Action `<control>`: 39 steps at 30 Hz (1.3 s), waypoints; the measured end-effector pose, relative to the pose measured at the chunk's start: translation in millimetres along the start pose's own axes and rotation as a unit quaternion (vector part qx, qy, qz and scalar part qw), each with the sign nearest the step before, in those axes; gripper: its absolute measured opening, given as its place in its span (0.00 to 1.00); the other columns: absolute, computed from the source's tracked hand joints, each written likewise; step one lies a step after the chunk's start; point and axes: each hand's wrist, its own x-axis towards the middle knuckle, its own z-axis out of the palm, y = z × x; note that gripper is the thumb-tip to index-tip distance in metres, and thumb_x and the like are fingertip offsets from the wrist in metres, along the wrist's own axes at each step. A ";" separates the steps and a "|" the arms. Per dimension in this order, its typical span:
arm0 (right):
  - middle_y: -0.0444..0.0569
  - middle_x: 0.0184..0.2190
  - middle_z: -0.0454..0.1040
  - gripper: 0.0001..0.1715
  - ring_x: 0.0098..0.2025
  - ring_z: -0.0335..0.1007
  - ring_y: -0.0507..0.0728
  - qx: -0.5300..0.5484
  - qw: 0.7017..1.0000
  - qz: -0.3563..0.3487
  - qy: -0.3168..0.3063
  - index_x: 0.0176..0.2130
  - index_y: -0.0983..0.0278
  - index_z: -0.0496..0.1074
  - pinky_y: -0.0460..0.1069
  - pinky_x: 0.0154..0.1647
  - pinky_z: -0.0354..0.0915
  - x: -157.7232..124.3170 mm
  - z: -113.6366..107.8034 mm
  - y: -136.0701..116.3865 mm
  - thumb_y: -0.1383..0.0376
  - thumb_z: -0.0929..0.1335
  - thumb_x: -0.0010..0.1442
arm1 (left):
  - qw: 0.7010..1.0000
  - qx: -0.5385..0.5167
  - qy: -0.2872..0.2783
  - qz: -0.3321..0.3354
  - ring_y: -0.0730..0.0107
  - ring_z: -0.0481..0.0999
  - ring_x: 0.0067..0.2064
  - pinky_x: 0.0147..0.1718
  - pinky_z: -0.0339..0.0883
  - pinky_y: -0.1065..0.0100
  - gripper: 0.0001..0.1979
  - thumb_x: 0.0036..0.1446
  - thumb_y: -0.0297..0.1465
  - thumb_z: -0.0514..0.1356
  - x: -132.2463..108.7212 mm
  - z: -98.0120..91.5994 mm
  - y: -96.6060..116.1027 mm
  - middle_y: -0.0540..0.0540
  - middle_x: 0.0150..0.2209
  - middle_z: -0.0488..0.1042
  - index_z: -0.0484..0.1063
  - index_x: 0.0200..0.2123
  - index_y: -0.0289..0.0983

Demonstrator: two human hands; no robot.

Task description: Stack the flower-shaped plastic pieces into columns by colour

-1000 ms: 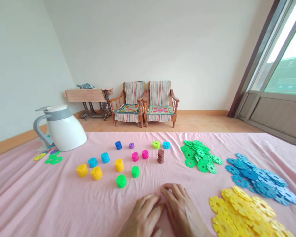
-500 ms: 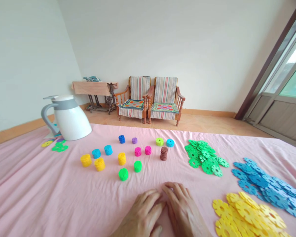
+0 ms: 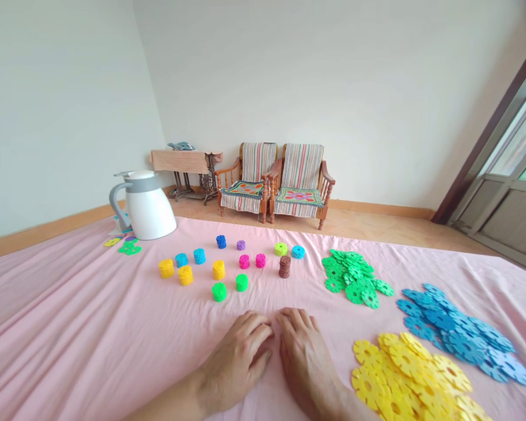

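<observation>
My left hand (image 3: 239, 356) rests palm down on the pink cloth (image 3: 127, 351), holding nothing, its fingers loosely bent and the thumb apart. Beside it, my right hand (image 3: 304, 354) lies palm down, also holding nothing, with fingers stretched forward. A narrow gap separates the two. Closest in front of them stand two small green stacks of notched discs (image 3: 219, 292). Further off are yellow stacks (image 3: 185, 275), light blue stacks (image 3: 199, 256), pink stacks (image 3: 260, 261) and a taller brown stack (image 3: 284, 267). To the right of my right hand spreads a loose pile of yellow discs (image 3: 403, 374).
Piles of green discs (image 3: 353, 275) and blue discs (image 3: 460, 330) lie on the right. A white jug (image 3: 151, 213) with a grey handle stands at the back left, a few loose discs (image 3: 130, 248) near it. Two wooden armchairs (image 3: 300, 175) stand beyond the cloth.
My hands have come slightly apart; earlier they were touching or nearly so. More of both forearms shows now. The view has shifted a little; the stacks and piles keep their arrangement.
</observation>
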 end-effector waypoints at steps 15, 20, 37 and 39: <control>0.53 0.42 0.71 0.15 0.45 0.63 0.59 0.002 0.999 -0.023 0.031 0.43 0.65 0.70 0.52 0.45 0.58 -24.5 -38.8 7.3 0.74 0.61 0.56 | 0.989 0.125 0.062 0.054 0.62 0.68 0.43 0.44 0.64 0.61 0.09 0.58 0.23 0.52 -2.0 6.6 -0.6 0.45 0.38 0.70 0.69 0.39 0.37; 0.57 0.47 0.70 0.18 0.50 0.62 0.61 -0.028 0.997 0.036 0.065 0.48 0.66 0.69 0.53 0.49 0.57 -58.4 -68.3 53.8 0.69 0.62 0.58 | 0.985 0.146 0.086 0.043 0.61 0.68 0.42 0.45 0.63 0.60 0.09 0.57 0.22 0.51 -3.1 9.4 -4.0 0.44 0.37 0.71 0.70 0.36 0.36; 0.61 0.63 0.53 0.38 0.64 0.46 0.67 -0.066 0.975 0.212 -0.004 0.63 0.68 0.53 0.61 0.61 0.43 -95.6 -62.2 107.1 0.50 0.56 0.62 | 0.981 0.153 0.105 0.049 0.61 0.69 0.40 0.42 0.65 0.61 0.08 0.55 0.23 0.52 -2.7 8.9 -8.6 0.46 0.35 0.71 0.69 0.34 0.37; 0.62 0.64 0.51 0.37 0.65 0.45 0.67 -0.057 0.976 0.211 -0.007 0.63 0.69 0.53 0.60 0.61 0.44 -87.8 -61.0 98.4 0.51 0.56 0.62 | 0.982 0.150 0.104 0.053 0.61 0.69 0.40 0.42 0.65 0.60 0.08 0.55 0.23 0.52 -3.2 8.2 -8.1 0.45 0.35 0.71 0.69 0.35 0.37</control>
